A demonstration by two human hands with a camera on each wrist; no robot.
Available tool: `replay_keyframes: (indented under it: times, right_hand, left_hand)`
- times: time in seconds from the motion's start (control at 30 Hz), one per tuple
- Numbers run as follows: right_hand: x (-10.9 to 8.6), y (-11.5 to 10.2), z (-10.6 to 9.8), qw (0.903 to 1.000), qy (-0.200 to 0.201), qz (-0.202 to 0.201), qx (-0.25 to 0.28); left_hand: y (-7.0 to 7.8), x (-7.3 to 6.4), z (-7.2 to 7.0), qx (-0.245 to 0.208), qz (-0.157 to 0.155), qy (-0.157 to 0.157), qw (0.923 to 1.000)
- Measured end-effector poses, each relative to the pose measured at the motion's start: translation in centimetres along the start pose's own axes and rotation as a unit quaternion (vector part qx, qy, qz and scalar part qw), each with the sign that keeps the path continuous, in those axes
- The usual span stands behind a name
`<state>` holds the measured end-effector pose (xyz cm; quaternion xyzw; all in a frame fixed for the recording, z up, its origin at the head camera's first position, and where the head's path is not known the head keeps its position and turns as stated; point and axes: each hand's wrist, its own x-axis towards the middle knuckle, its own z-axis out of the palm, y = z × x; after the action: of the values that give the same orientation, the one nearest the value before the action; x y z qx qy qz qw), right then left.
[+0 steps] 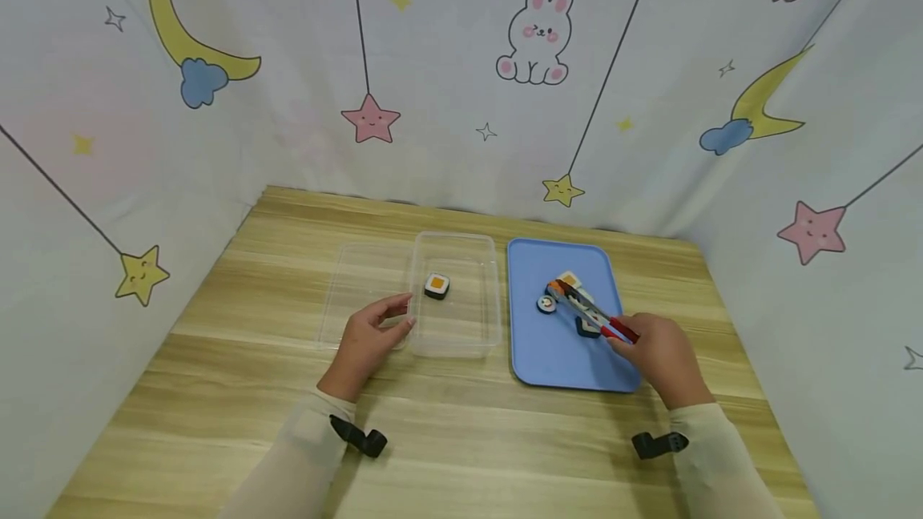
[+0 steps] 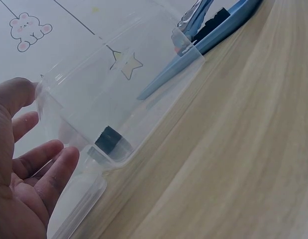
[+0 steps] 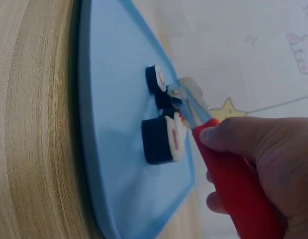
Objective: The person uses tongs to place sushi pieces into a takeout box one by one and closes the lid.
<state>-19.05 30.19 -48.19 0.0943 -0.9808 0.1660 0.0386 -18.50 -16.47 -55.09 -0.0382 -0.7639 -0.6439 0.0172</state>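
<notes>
My right hand (image 1: 659,355) grips red-handled metal tongs (image 1: 590,312) over the blue tray (image 1: 548,363). The tongs' tips reach an orange-topped piece (image 1: 554,288); whether they pinch it I cannot tell. Around them on the tray lie several sushi pieces: a small round roll (image 1: 546,304), one with a yellow-orange centre (image 1: 569,278) and a larger dark-wrapped roll (image 3: 157,141). My left hand (image 1: 369,343) is at the left wall of a clear plastic box (image 1: 461,349), fingers loosely extended, fingertips at its edge. Inside the box sits one sushi roll (image 1: 437,286) with an orange centre.
A clear lid (image 1: 353,263) lies on the wooden table (image 1: 447,439) left of the box, partly behind my left hand. The tray stands just right of the box. Patterned white cloth (image 1: 447,46) rises behind the table and on both sides.
</notes>
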Motion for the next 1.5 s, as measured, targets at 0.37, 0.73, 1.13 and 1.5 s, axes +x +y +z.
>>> replay_keyframes:
  times: [0.37, 0.73, 1.13, 1.5]
  right_hand:
    - [0.5, -1.1, -1.2, 0.9989, 0.021, 0.009, 0.042]
    - [3.0, -6.4, -2.6, 0.9929, 0.029, -0.077, 0.085]
    - [4.9, -13.6, 0.1, 0.9729, -0.010, -0.226, 0.049]
    - [6.9, -16.2, 0.9, 0.9675, -0.097, -0.230, -0.042]
  left_hand:
    - [-0.2, 0.1, 0.0, 0.004, 0.011, 0.000, 0.9999]
    - [-0.1, -0.1, -0.1, -0.004, -0.003, 0.000, 1.0000]
    - [-0.1, 0.0, 0.0, 0.006, 0.013, 0.001, 0.9999]
    - [0.1, 0.1, 0.1, 0.001, 0.009, 0.000, 1.0000]
